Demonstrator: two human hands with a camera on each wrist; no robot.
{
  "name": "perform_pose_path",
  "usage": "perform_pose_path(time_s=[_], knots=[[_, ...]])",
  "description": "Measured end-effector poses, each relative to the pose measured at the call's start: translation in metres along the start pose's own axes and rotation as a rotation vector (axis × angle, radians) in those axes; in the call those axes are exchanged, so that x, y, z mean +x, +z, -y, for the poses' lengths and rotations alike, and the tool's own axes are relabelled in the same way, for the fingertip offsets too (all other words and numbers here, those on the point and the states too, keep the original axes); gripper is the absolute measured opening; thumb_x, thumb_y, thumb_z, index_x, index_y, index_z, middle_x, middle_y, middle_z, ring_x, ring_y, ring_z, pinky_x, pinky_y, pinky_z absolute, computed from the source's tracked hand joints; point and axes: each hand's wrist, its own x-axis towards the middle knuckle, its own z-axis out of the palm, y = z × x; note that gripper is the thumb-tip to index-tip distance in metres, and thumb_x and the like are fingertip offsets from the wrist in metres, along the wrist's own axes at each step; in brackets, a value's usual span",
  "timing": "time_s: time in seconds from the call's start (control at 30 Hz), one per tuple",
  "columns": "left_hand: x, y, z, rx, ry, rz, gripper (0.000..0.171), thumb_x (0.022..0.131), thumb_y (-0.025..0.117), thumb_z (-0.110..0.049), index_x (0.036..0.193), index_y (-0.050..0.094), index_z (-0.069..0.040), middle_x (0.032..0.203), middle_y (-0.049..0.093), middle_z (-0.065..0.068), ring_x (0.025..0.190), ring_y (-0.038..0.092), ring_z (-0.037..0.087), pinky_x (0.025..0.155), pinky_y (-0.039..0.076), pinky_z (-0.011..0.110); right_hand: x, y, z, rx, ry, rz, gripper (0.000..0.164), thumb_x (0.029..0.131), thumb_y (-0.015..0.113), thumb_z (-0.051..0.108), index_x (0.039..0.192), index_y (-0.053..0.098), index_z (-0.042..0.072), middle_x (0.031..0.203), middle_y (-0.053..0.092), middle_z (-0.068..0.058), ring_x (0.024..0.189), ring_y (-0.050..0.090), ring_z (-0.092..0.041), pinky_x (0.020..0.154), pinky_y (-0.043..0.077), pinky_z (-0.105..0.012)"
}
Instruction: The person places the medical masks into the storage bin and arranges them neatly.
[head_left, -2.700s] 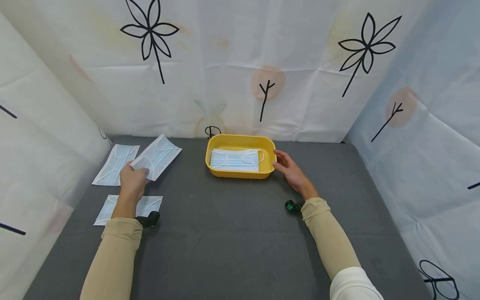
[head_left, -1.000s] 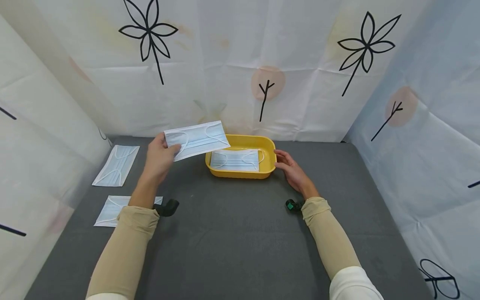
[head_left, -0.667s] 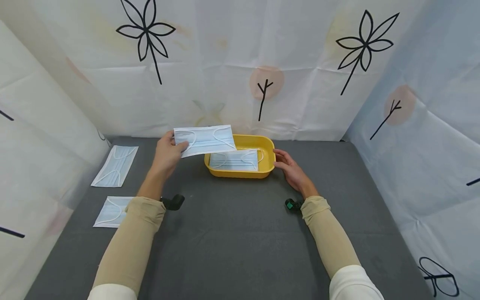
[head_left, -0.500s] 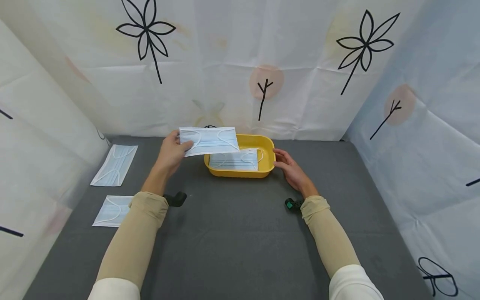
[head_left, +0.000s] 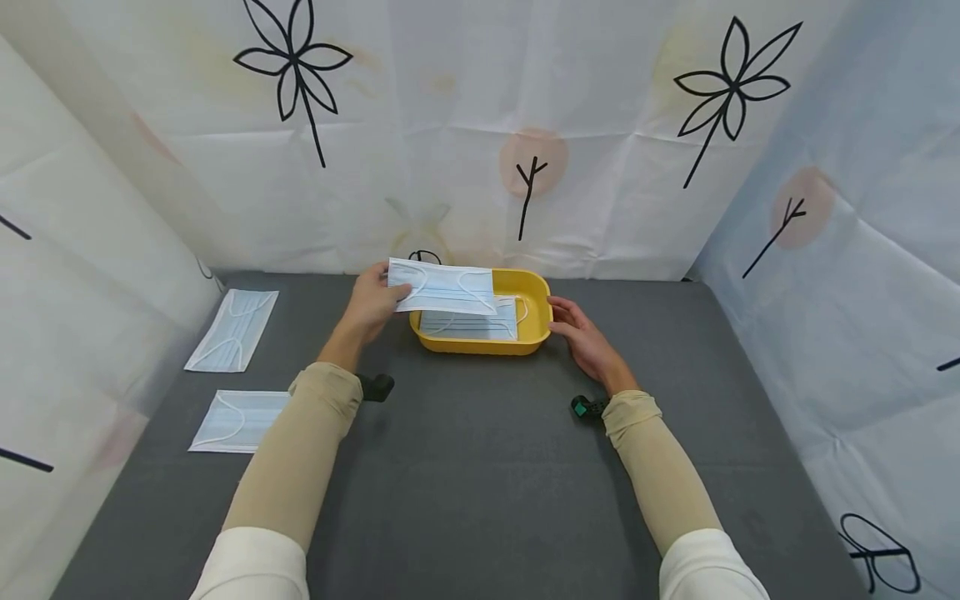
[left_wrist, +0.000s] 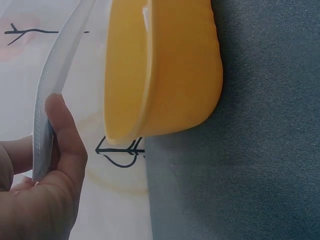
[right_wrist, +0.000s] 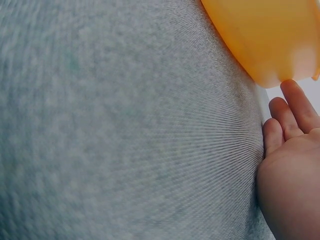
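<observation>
My left hand (head_left: 372, 302) pinches the left end of a pale blue face mask (head_left: 442, 286), thumb on the near side. The mask hangs above the left part of a yellow tray (head_left: 536, 287). In the left wrist view the mask (left_wrist: 60, 65) is seen edge-on, apart from the tray's wall (left_wrist: 185, 75). Inside the tray lies another face mask (head_left: 468, 326), partly covered from view by the held one. My right hand (head_left: 588, 346) touches the tray's right end; in the right wrist view its fingers (right_wrist: 297, 102) reach the outer wall fairly straight.
Two more face masks lie at the left of the grey table (head_left: 480, 467): one at the back (head_left: 232, 331), one nearer (head_left: 236, 421) and partly behind my left sleeve. White printed cloth walls (head_left: 420, 150) stand behind and at both sides.
My left hand has lifted the mask off the left side and carried it right, over the tray, levelling and lowering it lately. The right hand has stayed at the tray's right end.
</observation>
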Motion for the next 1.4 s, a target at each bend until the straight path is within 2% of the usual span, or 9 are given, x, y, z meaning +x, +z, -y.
perform_pose_path(time_s=[0.17, 0.4, 0.63, 0.77, 0.87, 1.07, 1.4], knots=[[0.006, 0.011, -0.002, 0.018, -0.014, 0.007, 0.060, 0.104, 0.050, -0.004, 0.160, 0.027, -0.005, 0.153, 0.047, 0.024, 0.129, 0.058, 0.036, 0.108, 0.051, 0.053, 0.000, -0.002, -0.001, -0.004, 0.005, 0.000, 0.059, 0.107, 0.051, 0.015, 0.160, 0.026, 0.011, 0.170, 0.022, -0.012, 0.159, 0.016, -0.030, 0.131, 0.007, -0.052], [0.010, 0.026, -0.002, 0.070, -0.032, 0.015, 0.060, 0.104, 0.051, -0.003, 0.159, 0.027, -0.005, 0.153, 0.047, 0.023, 0.132, 0.057, 0.035, 0.108, 0.052, 0.047, 0.002, -0.002, -0.002, -0.015, 0.017, -0.021, 0.058, 0.106, 0.051, 0.014, 0.160, 0.027, 0.012, 0.170, 0.023, -0.012, 0.158, 0.017, -0.030, 0.131, 0.007, -0.053], [0.013, 0.038, -0.001, 0.138, -0.039, 0.023, 0.064, 0.103, 0.054, -0.004, 0.160, 0.026, -0.003, 0.160, 0.040, 0.021, 0.142, 0.049, 0.035, 0.114, 0.047, 0.047, 0.003, -0.001, -0.003, -0.006, 0.007, -0.019, 0.058, 0.106, 0.051, 0.013, 0.159, 0.028, 0.011, 0.168, 0.025, -0.015, 0.157, 0.019, -0.032, 0.130, 0.010, -0.053], [0.013, 0.043, 0.001, 0.188, -0.030, 0.022, 0.062, 0.101, 0.055, -0.005, 0.159, 0.030, -0.004, 0.152, 0.047, 0.022, 0.130, 0.056, 0.034, 0.105, 0.052, 0.044, 0.003, 0.000, -0.003, -0.008, 0.006, -0.017, 0.058, 0.106, 0.051, 0.014, 0.159, 0.028, 0.012, 0.168, 0.026, -0.015, 0.157, 0.020, -0.033, 0.130, 0.010, -0.053], [0.014, 0.045, 0.002, 0.245, -0.024, 0.012, 0.062, 0.101, 0.056, -0.006, 0.158, 0.031, -0.005, 0.150, 0.048, 0.022, 0.122, 0.056, 0.033, 0.100, 0.052, 0.043, 0.003, -0.001, -0.003, -0.008, 0.007, -0.014, 0.058, 0.106, 0.052, 0.015, 0.159, 0.028, 0.012, 0.168, 0.025, -0.014, 0.157, 0.020, -0.032, 0.130, 0.009, -0.053], [0.017, 0.052, 0.004, 0.348, -0.021, 0.001, 0.063, 0.101, 0.057, -0.009, 0.159, 0.031, -0.006, 0.156, 0.044, 0.019, 0.131, 0.050, 0.032, 0.115, 0.043, 0.047, 0.004, -0.001, -0.002, 0.000, 0.003, -0.007, 0.058, 0.106, 0.052, 0.014, 0.159, 0.028, 0.011, 0.169, 0.024, -0.013, 0.158, 0.018, -0.032, 0.130, 0.008, -0.054], [0.016, 0.060, 0.005, 0.461, -0.012, 0.001, 0.061, 0.101, 0.058, -0.013, 0.157, 0.034, -0.006, 0.155, 0.046, 0.019, 0.133, 0.051, 0.035, 0.114, 0.044, 0.050, 0.004, -0.003, -0.003, 0.009, 0.006, -0.016, 0.058, 0.106, 0.052, 0.013, 0.159, 0.028, 0.011, 0.169, 0.025, -0.014, 0.157, 0.019, -0.032, 0.130, 0.008, -0.053]])
